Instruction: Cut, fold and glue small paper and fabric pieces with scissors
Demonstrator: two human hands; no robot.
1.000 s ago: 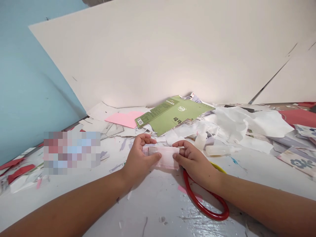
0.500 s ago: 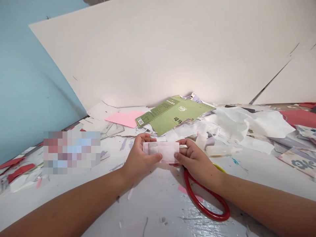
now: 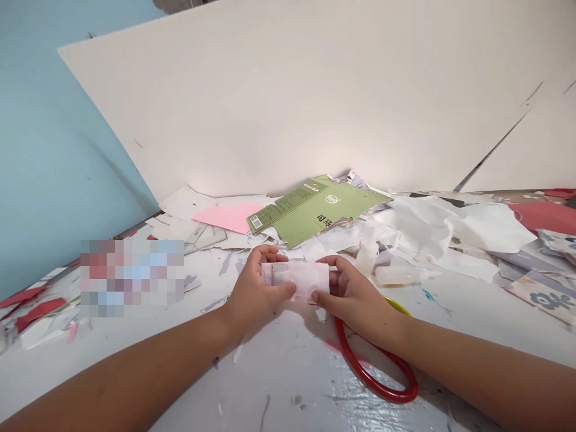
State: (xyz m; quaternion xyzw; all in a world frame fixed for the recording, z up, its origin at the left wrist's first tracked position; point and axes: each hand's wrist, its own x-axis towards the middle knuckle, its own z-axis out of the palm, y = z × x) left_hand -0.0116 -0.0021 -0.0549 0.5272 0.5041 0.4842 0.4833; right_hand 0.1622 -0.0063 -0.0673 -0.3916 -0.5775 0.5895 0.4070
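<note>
Spattered white tabletop, green barcoded carton — left hand, right hand gripping pink paper

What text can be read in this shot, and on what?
Green carton: "司乌", large black characters; second one uncertain.
Round logo on the carton: too small to read.
Dark green strip of the carton: small print, too small to read.
Barcode on the carton: digits too small to read.
Patch at left: pixelated, unreadable.
</note>
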